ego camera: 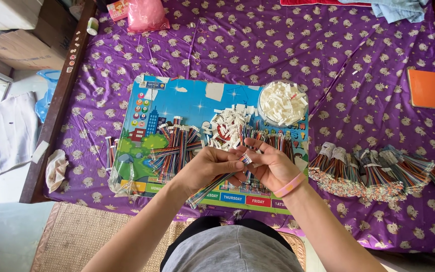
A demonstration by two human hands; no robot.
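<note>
Far left, partly cut off: cardboard boxes point(16, 48) and a white cloth point(3, 133) are lying off the bed's wooden edge point(59, 100); a crumpled rag point(55, 170) is sitting on the purple patterned sheet point(258, 45), thin and glossy with small pale animal prints.

Centre-left: a colourful picture board point(187, 98), flat and stiff-looking, is lying on the sheet. Loose bundles of multicoloured ribbon wires point(174, 146) are fanning over it, and a few short wire pieces point(109, 151) are lying just beside its left edge.

Centre: the left hand point(210, 166) is closing narrowly on a long wire bundle point(210, 190) that is trailing down toward the body. The right hand point(270, 166), a pink band on its wrist, is pinching the same bundle's upper end. The fingertips are overlapping; possibly a small white connector is between them, too small to tell.

Above the hands: a scattered heap of small white plastic connectors point(227, 123) is lying on the board, and a round clear bowl point(283, 103) is holding more.

Right: tied wire bundles point(373, 174) are lying in a row on the sheet, the last running out of frame. An orange notebook point(429, 89) is lying well apart. Top edge: a pink bag point(146, 15) and blue cloth point(399, 9), both cropped.
</note>
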